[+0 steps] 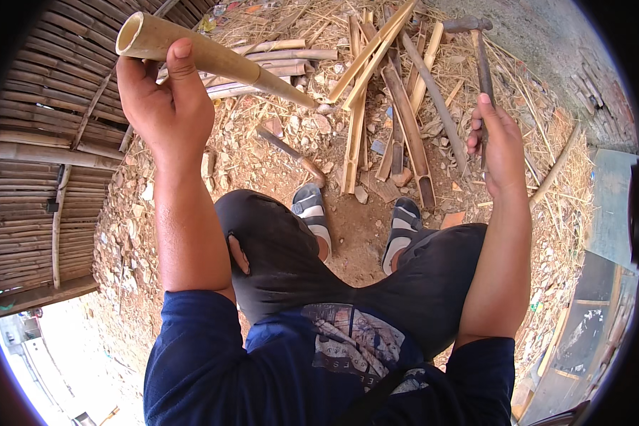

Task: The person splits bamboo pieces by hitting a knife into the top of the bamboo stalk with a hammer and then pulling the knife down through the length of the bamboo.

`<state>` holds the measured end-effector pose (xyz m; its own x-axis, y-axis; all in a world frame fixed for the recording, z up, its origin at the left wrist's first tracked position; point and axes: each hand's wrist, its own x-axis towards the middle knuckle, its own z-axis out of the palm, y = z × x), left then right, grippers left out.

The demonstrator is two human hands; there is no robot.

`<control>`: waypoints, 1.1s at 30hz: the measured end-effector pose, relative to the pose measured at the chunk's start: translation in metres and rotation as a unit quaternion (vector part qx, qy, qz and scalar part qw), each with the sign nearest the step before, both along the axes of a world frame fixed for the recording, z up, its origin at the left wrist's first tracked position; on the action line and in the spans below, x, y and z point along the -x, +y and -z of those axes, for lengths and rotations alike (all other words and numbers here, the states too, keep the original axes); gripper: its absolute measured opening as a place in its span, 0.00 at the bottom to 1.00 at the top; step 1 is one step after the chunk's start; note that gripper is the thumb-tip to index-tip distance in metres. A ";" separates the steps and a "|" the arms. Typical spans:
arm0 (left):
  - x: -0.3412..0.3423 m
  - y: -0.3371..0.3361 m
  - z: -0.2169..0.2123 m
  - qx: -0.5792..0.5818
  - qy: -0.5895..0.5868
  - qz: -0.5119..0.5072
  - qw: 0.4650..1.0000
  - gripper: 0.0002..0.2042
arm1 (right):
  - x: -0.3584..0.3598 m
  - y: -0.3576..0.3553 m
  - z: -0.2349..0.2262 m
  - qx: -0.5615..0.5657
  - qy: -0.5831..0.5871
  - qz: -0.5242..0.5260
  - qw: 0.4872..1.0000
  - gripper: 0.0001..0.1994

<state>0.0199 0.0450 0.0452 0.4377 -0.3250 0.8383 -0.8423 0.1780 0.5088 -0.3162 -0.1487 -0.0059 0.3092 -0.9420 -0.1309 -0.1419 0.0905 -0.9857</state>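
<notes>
My left hand (165, 103) is raised at the upper left, its fingers and thumb wrapped round a bamboo tube (227, 60). The tube's hollow open end faces the left, and it slants down to the right toward the ground. At the right my right hand (495, 138) grips the wooden handle of a hammer (481, 64), its dark head (467, 24) pointing away from me. On the ground between, by my left foot, lies a knife (282, 145) with a dark blade and a wooden handle. Split bamboo pieces (407, 128) lie crosswise in front of my feet.
More bamboo lengths (284, 55) lie behind the tube. Stones, dry straw (561, 174) and brick bits (453, 219) cover the dirt floor. A slatted bamboo wall (46, 92) rises at the left, a rough grey wall (568, 57) at the far right. My sandalled feet are close below.
</notes>
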 end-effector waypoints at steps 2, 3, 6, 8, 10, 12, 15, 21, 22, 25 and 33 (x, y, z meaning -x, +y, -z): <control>-0.005 -0.001 0.003 -0.005 -0.009 -0.009 1.000 0.18 | 0.000 -0.001 0.000 -0.004 -0.001 0.002 1.000 0.21; -0.006 -0.003 0.004 0.000 0.006 0.015 1.000 0.18 | 0.001 -0.001 0.001 -0.006 -0.001 0.003 1.000 0.20; 0.004 -0.014 0.000 -0.030 0.033 0.050 0.998 0.20 | -0.001 0.000 0.002 -0.011 -0.005 0.001 1.000 0.20; 0.000 -0.014 -0.001 -0.104 0.113 0.129 0.980 0.18 | -0.001 0.001 0.001 -0.007 -0.004 0.001 1.000 0.20; -0.009 -0.012 -0.006 -0.177 0.138 0.181 0.958 0.14 | -0.001 0.001 0.000 -0.004 -0.003 -0.001 1.000 0.20; -0.010 -0.015 -0.007 -0.158 0.159 0.160 0.961 0.13 | -0.001 0.001 0.000 -0.003 -0.002 -0.004 1.000 0.20; -0.010 -0.018 -0.008 -0.127 0.194 0.124 0.965 0.12 | -0.001 0.002 -0.001 -0.002 -0.008 -0.002 1.000 0.20; -0.018 -0.026 -0.015 -0.028 0.217 0.147 0.965 0.14 | 0.001 0.002 -0.002 0.001 -0.012 -0.009 1.000 0.20; -0.017 -0.027 -0.016 0.005 0.226 0.163 0.960 0.14 | 0.001 0.003 -0.003 0.000 -0.009 -0.008 1.000 0.20; -0.020 -0.022 -0.022 -0.023 0.231 0.142 0.962 0.16 | 0.001 0.004 -0.003 -0.004 -0.005 -0.006 1.000 0.20; 0.002 0.007 -0.006 -0.060 0.220 0.092 0.969 0.11 | 0.005 0.002 -0.002 -0.003 -0.005 -0.008 1.000 0.20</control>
<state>0.0175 0.0519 0.0512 0.6700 -0.5153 0.5344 -0.4986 0.2209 0.8382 -0.3213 -0.1464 -0.0038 0.3260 -0.9358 -0.1340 -0.1328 0.0950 -0.9866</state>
